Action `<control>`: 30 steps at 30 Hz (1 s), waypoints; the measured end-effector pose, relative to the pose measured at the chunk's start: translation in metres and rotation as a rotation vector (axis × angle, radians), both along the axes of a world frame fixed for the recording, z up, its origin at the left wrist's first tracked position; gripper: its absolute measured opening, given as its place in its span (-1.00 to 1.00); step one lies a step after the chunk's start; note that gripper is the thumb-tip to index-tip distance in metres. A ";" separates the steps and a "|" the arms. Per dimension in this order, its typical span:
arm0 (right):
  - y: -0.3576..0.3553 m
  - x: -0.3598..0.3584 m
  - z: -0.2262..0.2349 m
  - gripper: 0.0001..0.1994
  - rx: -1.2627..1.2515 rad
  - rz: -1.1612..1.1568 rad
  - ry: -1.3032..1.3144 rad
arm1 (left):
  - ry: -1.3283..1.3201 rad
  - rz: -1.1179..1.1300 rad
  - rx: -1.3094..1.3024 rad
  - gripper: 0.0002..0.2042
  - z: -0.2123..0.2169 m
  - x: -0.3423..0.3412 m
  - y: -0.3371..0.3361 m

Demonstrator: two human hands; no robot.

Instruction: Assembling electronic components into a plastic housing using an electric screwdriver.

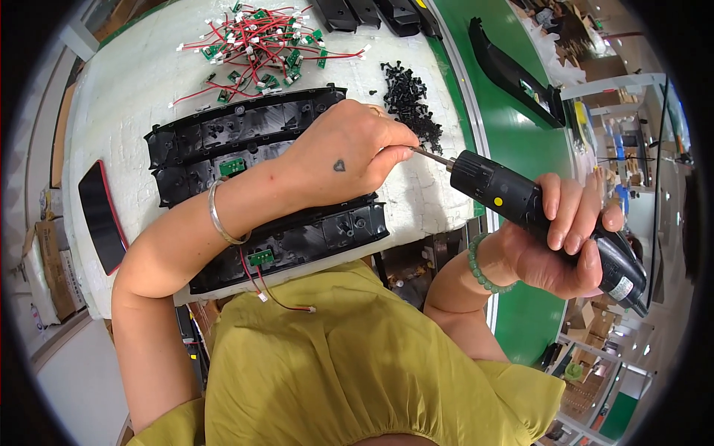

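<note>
My right hand (558, 245) is wrapped round a black electric screwdriver (506, 192), whose thin bit points left. At the tip of that bit, my left hand (364, 145) pinches with thumb and forefinger; whatever screw may be there is too small to make out. Under my left arm lie black plastic housings (320, 234), side by side. Small green circuit boards (261, 257) sit in them, one with red and black wires hanging over the front edge. Just beyond my left fingers is a pile of black screws (407, 100).
A heap of green boards with red wires (260, 44) covers the far part of the white foam mat (119, 104). A red-edged black phone (103, 215) lies at the left. More black parts (372, 15) stand at the back. On the green bench (535, 312) rests a long black housing (513, 74).
</note>
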State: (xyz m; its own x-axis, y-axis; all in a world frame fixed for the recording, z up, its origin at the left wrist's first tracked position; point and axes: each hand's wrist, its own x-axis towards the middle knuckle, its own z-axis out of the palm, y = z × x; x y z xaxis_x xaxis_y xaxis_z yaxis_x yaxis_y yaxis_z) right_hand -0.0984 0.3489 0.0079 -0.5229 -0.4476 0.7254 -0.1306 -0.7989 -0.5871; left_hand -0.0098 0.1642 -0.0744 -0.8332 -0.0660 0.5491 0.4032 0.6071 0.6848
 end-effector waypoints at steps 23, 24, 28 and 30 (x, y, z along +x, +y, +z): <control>-0.057 0.040 -0.004 -0.71 0.091 0.223 0.134 | -0.250 0.511 0.058 -0.89 -0.008 0.111 -0.072; -0.067 0.047 -0.007 -0.70 0.105 0.264 0.132 | -0.173 0.578 -0.090 -0.89 -0.012 0.122 -0.083; -0.114 0.068 -0.028 -0.67 0.096 0.377 0.181 | -0.162 0.618 -0.284 -0.88 -0.029 0.154 -0.087; -0.130 0.078 -0.037 -0.66 0.096 0.384 0.158 | -0.196 0.600 -0.224 -0.87 -0.032 0.157 -0.077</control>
